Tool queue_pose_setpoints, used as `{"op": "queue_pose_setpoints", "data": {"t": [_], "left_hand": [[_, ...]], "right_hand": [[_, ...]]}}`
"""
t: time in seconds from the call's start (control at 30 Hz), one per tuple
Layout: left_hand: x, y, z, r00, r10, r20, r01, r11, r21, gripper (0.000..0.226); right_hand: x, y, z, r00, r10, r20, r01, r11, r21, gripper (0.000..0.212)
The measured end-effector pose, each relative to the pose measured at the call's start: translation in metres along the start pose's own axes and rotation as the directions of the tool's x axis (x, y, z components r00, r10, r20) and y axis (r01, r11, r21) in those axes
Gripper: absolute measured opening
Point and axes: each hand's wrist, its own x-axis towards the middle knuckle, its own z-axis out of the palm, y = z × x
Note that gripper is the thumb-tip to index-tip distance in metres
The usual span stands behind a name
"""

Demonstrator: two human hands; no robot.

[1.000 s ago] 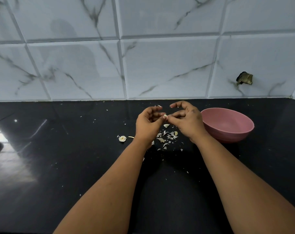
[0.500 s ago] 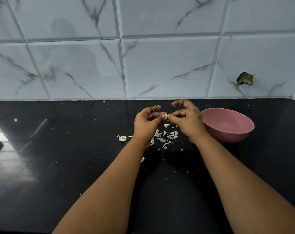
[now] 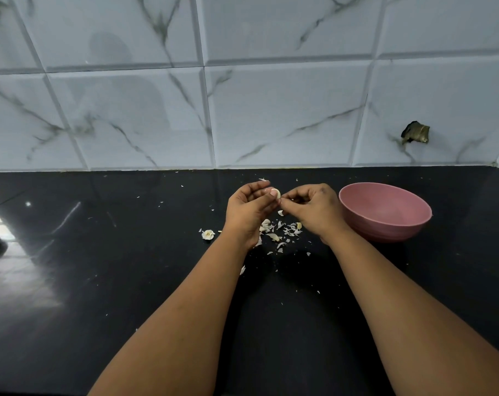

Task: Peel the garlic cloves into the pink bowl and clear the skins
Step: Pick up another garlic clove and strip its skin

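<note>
1. The 2 hands, left hand (image 3: 249, 208) and right hand (image 3: 314, 208), meet above the glossy black stone worktop (image 3: 100, 267), near its back edge.
2. A small peeled garlic clove (image 3: 274, 193) sits between them.
3. Loose papery garlic skins (image 3: 282, 231) lie on the worktop beneath.
4. The round pink plastic bowl (image 3: 385, 227) stands right of the hands.
5. A small garlic root piece (image 3: 208, 234) lies left of the skins.
6. The marble-veined tiled wall (image 3: 271, 110) rises behind.

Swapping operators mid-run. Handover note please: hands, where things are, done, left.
Left hand: pinches a garlic clove at its fingertips, above the counter.
Right hand: fingers curled, picking at the clove's lower end; whether it holds skin is too small to tell.
Pink bowl: right of the hands; no cloves visible inside from this angle.
Skins: scattered on the black counter under the hands; a garlic scrap lies left.
Left: finish the clove, drop it in the bowl, clear skins.
</note>
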Motion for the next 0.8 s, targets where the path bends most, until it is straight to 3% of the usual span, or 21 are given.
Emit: {"op": "queue_pose_setpoints", "data": {"t": [0.4,0.63,0.8], "left_hand": [[0.0031,-0.0052,-0.0006,1.0,0.014,0.013,-0.014,1.0,0.002,0.013],[0.0023,-0.0084,-0.0012,0.999,0.046,0.011,-0.046,0.998,0.041,0.014],[0.0001,-0.0065,-0.0046,0.997,0.076,0.032,-0.078,0.994,0.076,0.013]], "right_hand": [[0.0013,0.0004,-0.0023,0.996,-0.082,-0.018,0.082,0.997,-0.009,0.015],[0.0033,0.0066,0.0024,0.999,-0.007,-0.033,0.009,0.998,0.063,0.014],[-0.0046,0.001,0.0011,0.999,-0.049,-0.021,0.049,0.999,-0.007,0.015]]}}
